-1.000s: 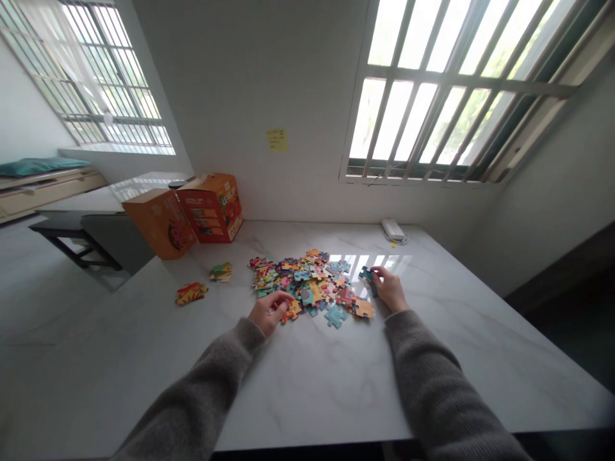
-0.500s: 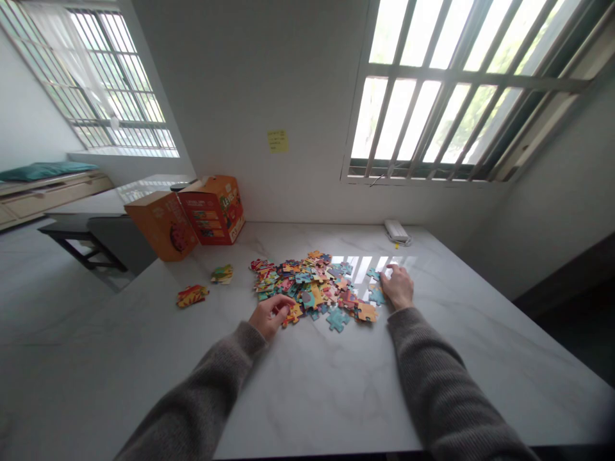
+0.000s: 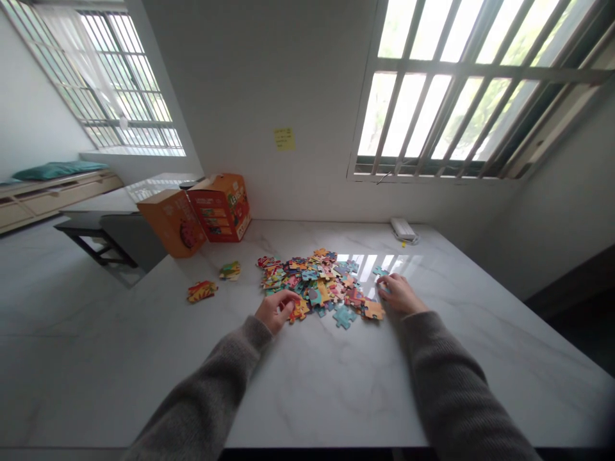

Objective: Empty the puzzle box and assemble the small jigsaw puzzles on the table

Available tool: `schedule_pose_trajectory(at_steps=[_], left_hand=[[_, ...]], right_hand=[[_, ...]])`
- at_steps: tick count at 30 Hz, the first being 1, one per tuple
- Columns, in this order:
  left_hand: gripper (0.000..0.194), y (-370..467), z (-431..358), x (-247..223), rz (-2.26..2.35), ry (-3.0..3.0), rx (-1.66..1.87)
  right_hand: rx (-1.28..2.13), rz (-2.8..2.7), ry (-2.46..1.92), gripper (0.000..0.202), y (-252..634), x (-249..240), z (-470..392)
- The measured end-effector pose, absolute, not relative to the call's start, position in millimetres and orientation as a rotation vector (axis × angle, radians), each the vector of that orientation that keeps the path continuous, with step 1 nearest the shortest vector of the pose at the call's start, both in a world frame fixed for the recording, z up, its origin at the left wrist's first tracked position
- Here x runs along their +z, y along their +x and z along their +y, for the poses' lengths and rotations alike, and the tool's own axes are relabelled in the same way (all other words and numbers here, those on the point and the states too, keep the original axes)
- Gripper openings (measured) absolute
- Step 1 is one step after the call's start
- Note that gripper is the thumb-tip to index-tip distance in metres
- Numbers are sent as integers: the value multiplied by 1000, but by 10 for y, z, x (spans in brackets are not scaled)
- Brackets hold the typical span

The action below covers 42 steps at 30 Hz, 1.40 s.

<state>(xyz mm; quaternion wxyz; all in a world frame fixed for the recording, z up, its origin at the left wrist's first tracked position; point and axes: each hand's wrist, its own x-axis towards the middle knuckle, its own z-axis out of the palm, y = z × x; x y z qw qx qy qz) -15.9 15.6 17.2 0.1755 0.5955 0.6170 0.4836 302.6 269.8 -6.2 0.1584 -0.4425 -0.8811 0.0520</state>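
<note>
A heap of colourful jigsaw puzzle pieces [image 3: 317,278] lies mid-table. My left hand [image 3: 277,310] rests at its near left edge, thumb and fingers curled together on an orange-yellow puzzle piece [image 3: 300,310]. To the right of the heap, my right hand [image 3: 400,294] is bent down over a light-blue puzzle piece [image 3: 384,289], which its fingers largely cover. Just beyond those fingertips lies another blue-green piece [image 3: 380,271]. At the heap's front are a loose teal piece [image 3: 344,316] and a light-orange piece [image 3: 373,310].
Two small groups of pieces sit to the left, one red-orange [image 3: 202,291] and one yellow-green [image 3: 230,271]. Behind them stand an orange box [image 3: 170,221] and a red box [image 3: 223,208]. A white power strip [image 3: 402,228] lies at the back right of the marble-patterned table [image 3: 327,384].
My right hand has shifted over the light-blue piece and now hides most of it. My left hand keeps its place by the orange-yellow piece. The whole view has moved slightly.
</note>
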Motion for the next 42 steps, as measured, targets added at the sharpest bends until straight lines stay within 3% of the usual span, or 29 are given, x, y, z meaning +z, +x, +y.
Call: schedule_pose_trajectory(at_steps=[5,10,22,30,35,42], left_hand=[[22,-202,165,157,1754,1749,1335],[23,-200,181,117,1726,1775,1326],[21,-100,174,148,1698,1734,1324],[21,-55,173,166,1670,1716,1307],[22,-49,168,177,1668,1738,1296],[21,23,155,216,1639,1799,1314]], right_hand=[[193,-2527,-1071,26,3020,152,2458],[375,-2683,-978,51,2971,189,1986],[773,-2487,-745,23,2630,308,1655],[729,-2379,-731,11,2496,340,1517],[671,-2272,-747,21,2492,284,1578],[1116,-1783,-804,35,2481,340,1582]])
